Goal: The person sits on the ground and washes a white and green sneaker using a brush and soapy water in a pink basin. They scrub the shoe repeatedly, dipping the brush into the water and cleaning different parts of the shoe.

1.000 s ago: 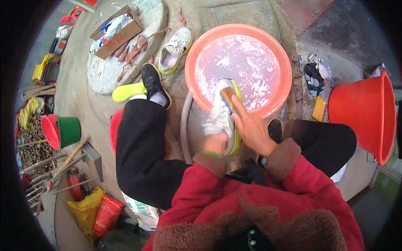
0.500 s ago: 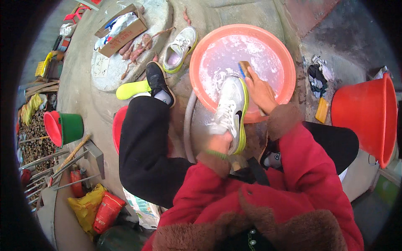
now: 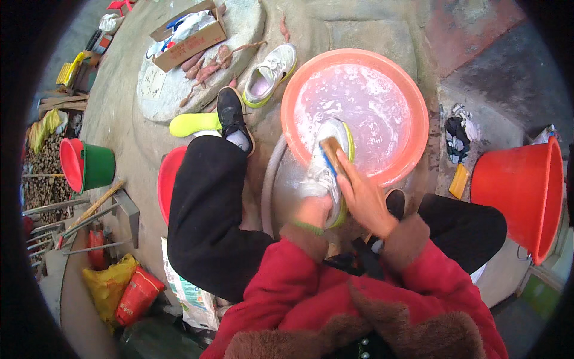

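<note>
From where I'm standing, clock centred on the shoe being worked on, 12 pointing away from the person:

R hand (image 3: 366,200) is clasped round a wooden-backed brush (image 3: 332,148). Fingers are close together, lying along its back & pointing to approx. 11; can't make out exactly where the thumb sits. Blue bristles face the upper of a white shoe (image 3: 318,174), just ahead of the laces. No gap visible betw. brush & shoe.

L hand (image 3: 317,208) is tucked into the shoe's opening w/ only the wrist end showing, so can't tell if those fingers are spread or curled. The shoe sits on that hand, toe to 12, over the near edge of an orange basin (image 3: 289,107), which lies at 1 & holds cloudy, foamy water. Yellow-green sole shows along the shoe's R side.

Round abt: matching shoe (image 3: 278,64) on the ground at 11, just beside the basin; flat neon-yellow piece (image 3: 190,123) at 10; cardboard box (image 3: 190,48) betw. 10 & 11; grey hose (image 3: 270,185) near, at 9; yellow block (image 3: 459,181) at 3, w/ a big red bucket (image 3: 508,194) beyond; dark-&-white cloth bundle (image 3: 457,137) at approx. 2.
</note>
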`<state>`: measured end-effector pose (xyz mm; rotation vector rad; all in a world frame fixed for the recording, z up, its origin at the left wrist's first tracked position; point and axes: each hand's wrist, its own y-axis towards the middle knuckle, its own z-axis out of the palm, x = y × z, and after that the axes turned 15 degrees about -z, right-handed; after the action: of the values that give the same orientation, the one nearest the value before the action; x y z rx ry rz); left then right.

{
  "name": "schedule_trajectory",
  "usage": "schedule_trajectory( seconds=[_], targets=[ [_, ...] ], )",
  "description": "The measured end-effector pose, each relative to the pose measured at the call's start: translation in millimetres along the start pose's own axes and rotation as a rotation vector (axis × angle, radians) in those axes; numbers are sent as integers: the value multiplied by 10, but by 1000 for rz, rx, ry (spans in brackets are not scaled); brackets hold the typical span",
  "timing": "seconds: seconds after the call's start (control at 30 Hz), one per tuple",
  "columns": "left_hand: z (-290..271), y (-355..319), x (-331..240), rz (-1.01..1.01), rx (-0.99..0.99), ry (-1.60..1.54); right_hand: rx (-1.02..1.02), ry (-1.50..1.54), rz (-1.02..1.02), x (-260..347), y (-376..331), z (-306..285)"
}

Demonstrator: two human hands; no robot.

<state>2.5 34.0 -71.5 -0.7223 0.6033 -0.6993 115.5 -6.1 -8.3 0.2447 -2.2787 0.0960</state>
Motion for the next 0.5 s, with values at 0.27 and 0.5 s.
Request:
schedule_trajectory(
  seconds=[0.27,0.5],
  targets=[
    [-346,132,83,53,-9,142,-254,-159,-280,27,34,75],
    [-664,362,215,188,-91,651,-112,1,243,-965,488,171]
  ],
)
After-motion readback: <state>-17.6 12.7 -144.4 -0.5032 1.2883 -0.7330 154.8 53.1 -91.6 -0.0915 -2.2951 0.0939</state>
